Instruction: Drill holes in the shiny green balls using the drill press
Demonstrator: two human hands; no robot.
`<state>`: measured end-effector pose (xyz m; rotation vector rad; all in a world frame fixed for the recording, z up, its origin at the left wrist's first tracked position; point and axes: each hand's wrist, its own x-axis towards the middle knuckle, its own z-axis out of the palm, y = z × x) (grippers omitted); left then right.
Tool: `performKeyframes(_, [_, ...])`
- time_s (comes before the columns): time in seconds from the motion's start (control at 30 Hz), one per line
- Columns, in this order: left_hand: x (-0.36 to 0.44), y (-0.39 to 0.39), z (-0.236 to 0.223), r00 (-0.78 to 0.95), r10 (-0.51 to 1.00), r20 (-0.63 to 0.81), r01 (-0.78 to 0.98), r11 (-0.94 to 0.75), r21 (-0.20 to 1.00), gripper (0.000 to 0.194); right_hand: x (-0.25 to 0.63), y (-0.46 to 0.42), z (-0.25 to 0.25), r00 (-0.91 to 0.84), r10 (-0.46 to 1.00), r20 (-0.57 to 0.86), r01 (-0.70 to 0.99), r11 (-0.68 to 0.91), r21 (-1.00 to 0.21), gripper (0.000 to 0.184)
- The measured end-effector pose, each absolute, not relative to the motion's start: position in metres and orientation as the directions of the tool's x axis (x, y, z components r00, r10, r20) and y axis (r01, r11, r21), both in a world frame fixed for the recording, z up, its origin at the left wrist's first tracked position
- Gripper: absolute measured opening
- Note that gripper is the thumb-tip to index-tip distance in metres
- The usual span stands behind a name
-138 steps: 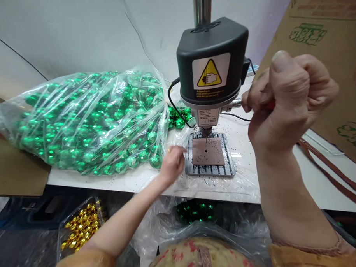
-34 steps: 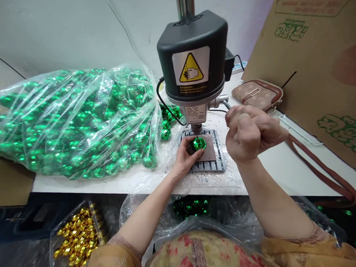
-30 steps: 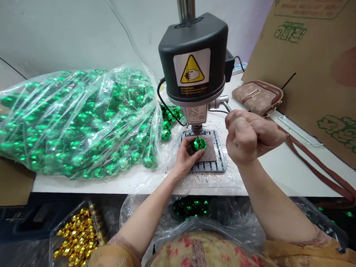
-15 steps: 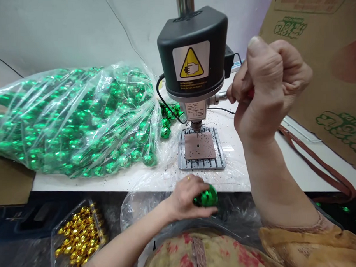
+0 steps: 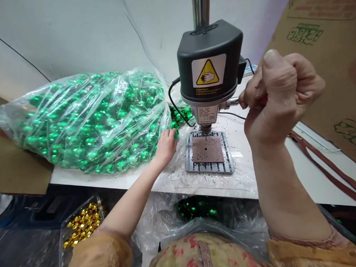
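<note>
My right hand [image 5: 281, 91] is closed round the red-tipped feed handle [image 5: 233, 102] of a black drill press [image 5: 210, 66]. At the mouth of a clear bag [image 5: 101, 120] full of shiny green mirror balls, my left hand [image 5: 166, 145] has its fingers curled over a green ball [image 5: 176, 132]. Its thumb and fingertips are partly hidden. Below the drill chuck [image 5: 206, 128], a brown pad [image 5: 208, 156] with a small dark hole lies on the slotted metal base [image 5: 190, 164], with dark shavings scattered over both.
Green balls [image 5: 198, 208] lie in clear plastic below the table edge. A clear bin of gold balls [image 5: 86, 224] stands at lower left. A large cardboard box [image 5: 333, 77] and a brown strap [image 5: 321, 159] are on the right. Cardboard [image 5: 21, 162] lies at left.
My left hand has moved from near my lap, where it was with a green ball, up and left to the bag's mouth. My right hand stays on the handle. The view has shifted slightly.
</note>
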<state>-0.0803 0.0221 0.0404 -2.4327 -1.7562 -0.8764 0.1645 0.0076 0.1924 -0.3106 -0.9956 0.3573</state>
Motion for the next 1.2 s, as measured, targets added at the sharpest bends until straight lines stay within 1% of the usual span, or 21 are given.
performKeyframes(0.07, [-0.084,0.049,0.040,0.164,0.932,0.322,0.926,-0.259,0.277,0.037,0.165,0.007,0.193,0.495,0.428,0.756,-0.155,0.900,-0.408,0.044])
performKeyframes(0.13, [-0.087,0.063,0.038,0.134,0.956,0.259,0.932,-0.211,0.294,0.037,0.165,0.006,0.193,0.476,0.430,0.767,-0.149,0.899,-0.412,0.044])
performKeyframes(0.17, [-0.089,0.066,0.037,0.123,0.957,0.263,0.919,-0.209,0.334,0.035,0.165,0.005,0.192,0.469,0.426,0.774,-0.138,0.901,-0.412,0.044])
performKeyframes(0.2, [-0.090,0.066,0.038,0.111,0.952,0.285,0.890,-0.223,0.398,0.032,0.164,0.005,0.192,0.465,0.425,0.777,-0.128,0.900,-0.416,0.045])
performKeyframes(0.23, [-0.091,0.064,0.039,0.095,0.944,0.315,0.839,-0.246,0.486,0.030,0.164,0.004,0.192,0.458,0.424,0.781,-0.118,0.900,-0.419,0.045])
performKeyframes(0.3, [-0.089,0.054,0.046,0.034,0.937,0.349,0.648,-0.286,0.706,0.028,0.164,0.003,0.191,0.457,0.417,0.785,-0.110,0.903,-0.416,0.044])
performKeyframes(0.37, [-0.083,0.040,0.053,-0.021,0.955,0.296,0.357,-0.270,0.894,0.033,0.163,0.003,0.190,0.461,0.413,0.785,-0.118,0.906,-0.407,0.043])
performKeyframes(0.4, [-0.079,0.031,0.057,-0.025,0.968,0.248,0.209,-0.238,0.949,0.038,0.163,0.003,0.190,0.463,0.413,0.784,-0.127,0.906,-0.403,0.043])
performKeyframes(0.47, [-0.068,0.013,0.061,0.014,0.987,0.162,-0.010,-0.161,0.987,0.047,0.162,0.003,0.190,0.473,0.413,0.778,-0.138,0.907,-0.398,0.043])
performKeyframes(0.53, [-0.057,-0.004,0.061,0.095,0.989,0.110,-0.096,-0.101,0.990,0.054,0.162,0.002,0.190,0.472,0.411,0.780,-0.129,0.907,-0.400,0.043])
performKeyframes(0.63, [-0.042,-0.019,0.051,0.192,0.980,0.043,-0.094,-0.026,0.995,0.066,0.161,0.000,0.190,0.464,0.406,0.787,-0.110,0.908,-0.404,0.045])
performKeyframes(0.73, [-0.030,-0.021,0.037,0.192,0.981,0.013,-0.046,-0.004,0.999,0.063,0.162,0.000,0.190,0.456,0.407,0.792,-0.116,0.909,-0.400,0.046])
performKeyframes(0.93, [-0.019,-0.003,0.019,0.200,0.978,0.065,0.069,-0.080,0.994,0.065,0.165,0.004,0.188,0.440,0.385,0.811,-0.093,0.918,-0.385,0.048])
performKeyframes(1.1, [-0.014,0.007,0.015,0.181,0.975,0.131,0.107,-0.152,0.983,0.064,0.164,0.001,0.189,0.438,0.418,0.796,-0.026,0.891,-0.453,0.050])
performKeyframes(1.2, [-0.011,0.009,0.013,0.192,0.970,0.151,0.133,-0.178,0.975,0.064,0.163,-0.001,0.190,0.431,0.430,0.793,-0.034,0.886,-0.462,0.050])
